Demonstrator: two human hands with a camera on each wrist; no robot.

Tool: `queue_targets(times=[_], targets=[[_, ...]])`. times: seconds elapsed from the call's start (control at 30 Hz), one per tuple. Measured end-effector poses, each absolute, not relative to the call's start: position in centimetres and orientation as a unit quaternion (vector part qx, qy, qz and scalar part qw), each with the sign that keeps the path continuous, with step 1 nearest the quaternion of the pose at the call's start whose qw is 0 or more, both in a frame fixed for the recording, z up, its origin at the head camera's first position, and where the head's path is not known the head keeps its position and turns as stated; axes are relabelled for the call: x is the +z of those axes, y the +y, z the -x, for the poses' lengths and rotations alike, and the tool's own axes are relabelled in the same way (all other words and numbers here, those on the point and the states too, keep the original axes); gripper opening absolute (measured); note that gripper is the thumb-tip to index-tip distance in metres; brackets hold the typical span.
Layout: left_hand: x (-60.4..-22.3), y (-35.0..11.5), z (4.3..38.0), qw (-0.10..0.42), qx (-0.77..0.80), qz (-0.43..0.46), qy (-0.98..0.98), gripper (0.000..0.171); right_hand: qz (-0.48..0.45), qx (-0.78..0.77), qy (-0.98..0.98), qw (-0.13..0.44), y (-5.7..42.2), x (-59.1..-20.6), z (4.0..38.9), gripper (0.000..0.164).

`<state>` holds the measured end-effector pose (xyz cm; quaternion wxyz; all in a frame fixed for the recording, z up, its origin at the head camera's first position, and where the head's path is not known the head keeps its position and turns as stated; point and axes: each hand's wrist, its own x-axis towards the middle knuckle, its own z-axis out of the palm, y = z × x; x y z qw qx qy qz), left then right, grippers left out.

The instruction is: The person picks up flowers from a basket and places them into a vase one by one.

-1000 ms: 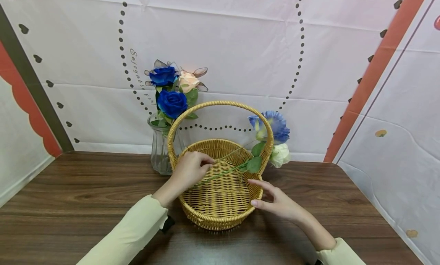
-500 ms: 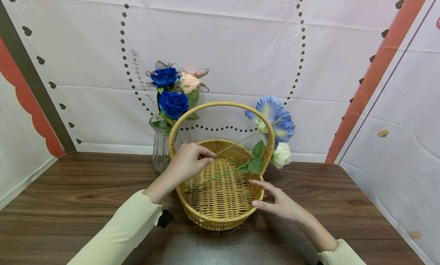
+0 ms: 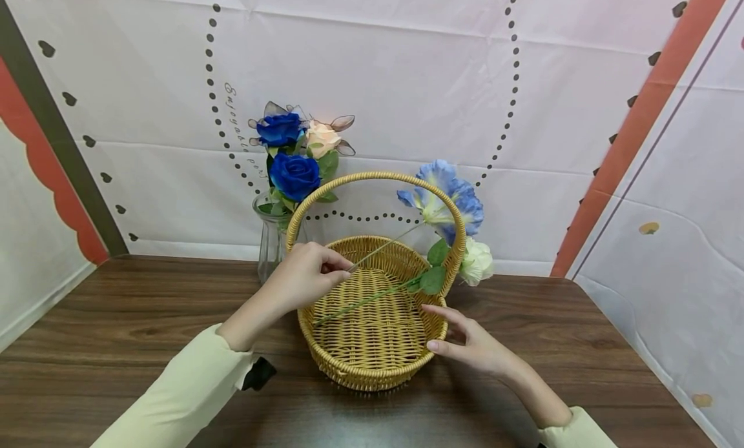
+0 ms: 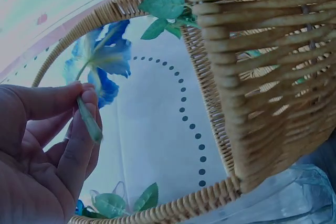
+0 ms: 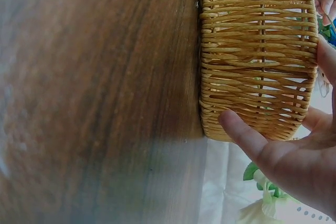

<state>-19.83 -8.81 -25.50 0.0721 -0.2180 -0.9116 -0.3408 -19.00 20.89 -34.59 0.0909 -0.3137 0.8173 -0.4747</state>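
My left hand (image 3: 305, 274) is over the left part of the yellow wicker basket (image 3: 372, 372). Its thumb and fingertips pinch the stem of a blue flower (image 3: 444, 196), whose bloom lies behind the handle's right side; the cut stem end pokes out below the fingers in the left wrist view. A white rose (image 3: 476, 262) leans over the basket's right edge, its green stem (image 3: 366, 301) slanting down inside. At the right rim my right hand (image 3: 479, 348) rests with fingers spread, and one finger touches the outer wall (image 5: 257, 77) in the right wrist view.
Behind the basket at left stands a glass vase (image 3: 272, 241) with two blue roses (image 3: 295, 175) and a pale peach rose (image 3: 322, 138). A white printed cloth (image 3: 372, 80) hangs behind the brown wooden table (image 3: 145, 319).
My left hand has moved left, drawing the blue flower's stem with it; the bloom first rose and turned, then shifted left. My right hand and the white rose have stayed in place.
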Motion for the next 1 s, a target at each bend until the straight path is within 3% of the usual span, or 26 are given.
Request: queue_targets(times=[0.27, 1.0], targets=[[-25.4, -10.5, 18.6, 0.051, -0.341, 0.226, -0.911, 0.012, 0.311, -0.466, 0.824, 0.087, 20.9, -34.7, 18.9, 0.057], [-24.7, -16.8, 15.7, 0.055, -0.305, 0.238, -0.921, 0.009, 0.311, -0.459, 0.829, 0.077, 21.0, -34.8, 19.0, 0.056]])
